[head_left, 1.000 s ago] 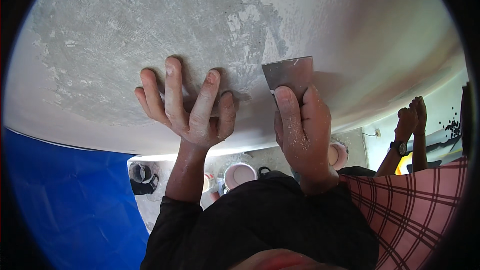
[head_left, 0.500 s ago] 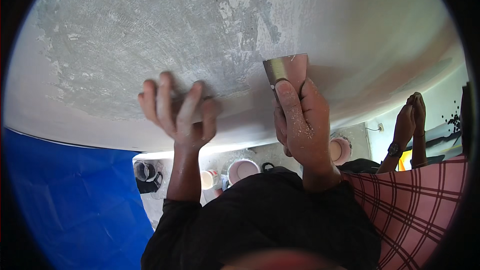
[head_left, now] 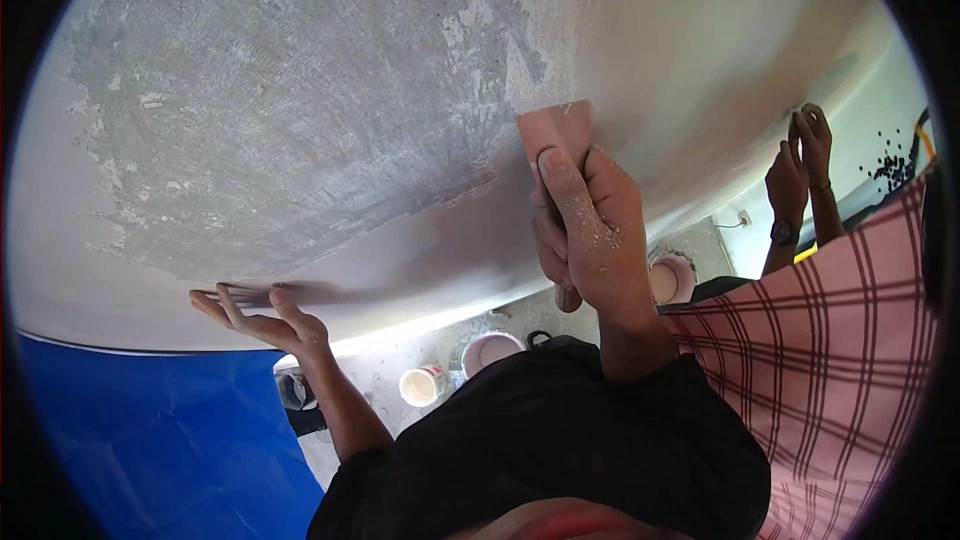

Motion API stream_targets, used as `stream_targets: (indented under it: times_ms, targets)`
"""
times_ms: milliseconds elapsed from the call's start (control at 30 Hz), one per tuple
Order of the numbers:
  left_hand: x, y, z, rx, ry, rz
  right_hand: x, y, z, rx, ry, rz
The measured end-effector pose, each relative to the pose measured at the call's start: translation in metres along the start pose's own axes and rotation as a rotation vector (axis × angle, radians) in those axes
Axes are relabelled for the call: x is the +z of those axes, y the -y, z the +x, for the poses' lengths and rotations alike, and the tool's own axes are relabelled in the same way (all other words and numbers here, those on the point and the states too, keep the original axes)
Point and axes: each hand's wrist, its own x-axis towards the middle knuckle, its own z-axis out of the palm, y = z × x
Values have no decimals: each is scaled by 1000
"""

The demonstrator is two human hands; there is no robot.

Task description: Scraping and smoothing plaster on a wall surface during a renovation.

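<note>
My right hand is closed round the handle of a putty knife, thumb laid along its wide metal blade. Pale crumbs of filler speckle that hand. The blade points up toward the wall, close to the right edge of a rough grey patch where the smooth coat is absent; I cannot tell whether it touches. My left hand holds nothing. Its fingers are spread, at or very near the pale lower part of the wall, below the patch.
A co-worker's hands and plaid shirt are close on my right. On the floor stand a small white tub, a round bucket, another bucket and a dark pail. A blue sheet hangs at the left.
My left hand has moved down and left, off the grey patch's lower edge. The putty knife has shifted slightly left, its blade turned. The co-worker's hands have risen.
</note>
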Motion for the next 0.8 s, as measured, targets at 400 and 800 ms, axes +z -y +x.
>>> stream_targets:
  times_ms: [400,800]
  targets:
    - [35,23,-9,58,-195,-47,24,5,13,-260,-75,-305]
    - [40,29,-17,104,-200,-47,18,-7,3,-128,-74,-186]
